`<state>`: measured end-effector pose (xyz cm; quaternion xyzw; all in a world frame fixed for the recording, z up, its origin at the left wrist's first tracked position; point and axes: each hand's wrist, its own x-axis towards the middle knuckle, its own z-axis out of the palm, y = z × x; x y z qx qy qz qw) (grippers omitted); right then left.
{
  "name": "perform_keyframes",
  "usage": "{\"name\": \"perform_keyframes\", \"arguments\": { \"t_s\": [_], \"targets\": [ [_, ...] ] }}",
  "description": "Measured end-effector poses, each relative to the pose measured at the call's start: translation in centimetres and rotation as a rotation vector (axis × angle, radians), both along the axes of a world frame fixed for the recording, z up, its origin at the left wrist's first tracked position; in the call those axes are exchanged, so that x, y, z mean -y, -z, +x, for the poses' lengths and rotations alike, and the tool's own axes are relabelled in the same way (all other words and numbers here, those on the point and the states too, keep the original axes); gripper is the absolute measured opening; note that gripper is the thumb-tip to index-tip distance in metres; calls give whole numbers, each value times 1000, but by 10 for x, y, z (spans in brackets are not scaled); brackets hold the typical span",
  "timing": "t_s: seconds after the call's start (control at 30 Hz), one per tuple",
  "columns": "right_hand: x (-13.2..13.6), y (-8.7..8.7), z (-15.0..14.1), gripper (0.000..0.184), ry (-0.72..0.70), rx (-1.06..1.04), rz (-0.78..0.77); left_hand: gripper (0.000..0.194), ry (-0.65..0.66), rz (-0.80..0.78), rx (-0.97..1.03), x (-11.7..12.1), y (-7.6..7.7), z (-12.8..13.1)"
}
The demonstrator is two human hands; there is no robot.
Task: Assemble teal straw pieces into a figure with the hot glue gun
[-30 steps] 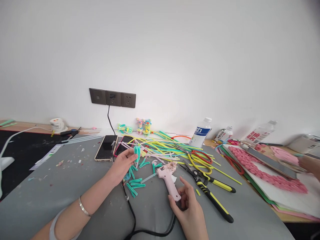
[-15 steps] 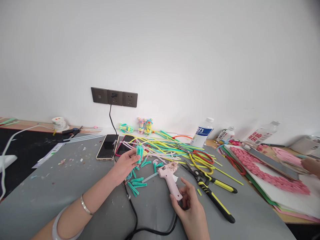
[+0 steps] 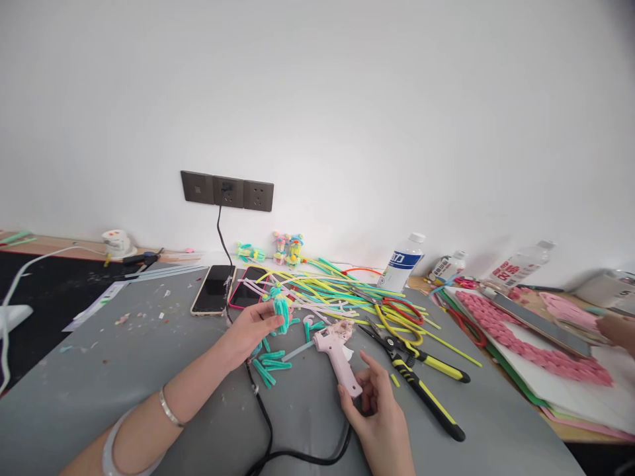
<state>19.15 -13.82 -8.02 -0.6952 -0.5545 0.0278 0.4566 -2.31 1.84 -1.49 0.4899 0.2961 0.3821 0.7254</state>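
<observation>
My left hand (image 3: 252,330) pinches a small bundle of teal pipe-cleaner pieces (image 3: 282,309) just above the grey table (image 3: 124,370). My right hand (image 3: 378,413) is curled around the handle of a pink hot-glue gun (image 3: 337,350) that lies on the table, nozzle pointing left. The gun's black cable (image 3: 268,430) runs between my arms. Several short teal bent pieces (image 3: 268,365) lie under my left hand.
A heap of yellow, teal and pink pipe cleaners (image 3: 337,291) lies behind. Two phones (image 3: 213,289) sit at the back left; yellow-handled pliers (image 3: 421,390) lie to the right. Water bottles (image 3: 401,262) stand by the wall. Another person's hand (image 3: 618,329) rests at the far right, near pink braided work (image 3: 526,344).
My left hand has shifted the teal bundle slightly to the right, closer to the glue gun. My right hand stays on the gun's handle.
</observation>
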Motion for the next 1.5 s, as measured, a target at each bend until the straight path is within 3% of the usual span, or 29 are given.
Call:
{"name": "perform_keyframes", "arguments": {
  "t_s": [0.47,0.63,1.03,1.27,1.5],
  "targets": [
    [2,2,-1,50,8,-13,-12,37,100,-128,94,4,-4,-1],
    [1,2,-1,52,3,-39,-21,46,84,-160,67,6,-6,0],
    [0,4,-1,50,9,-21,-14,36,147,-103,37,8,-7,0],
    [2,2,-1,50,13,-29,-20,34,73,-53,39,5,0,1],
    [1,1,-2,52,23,-15,-15,31,65,-50,33,9,-9,3]
  ]
}}
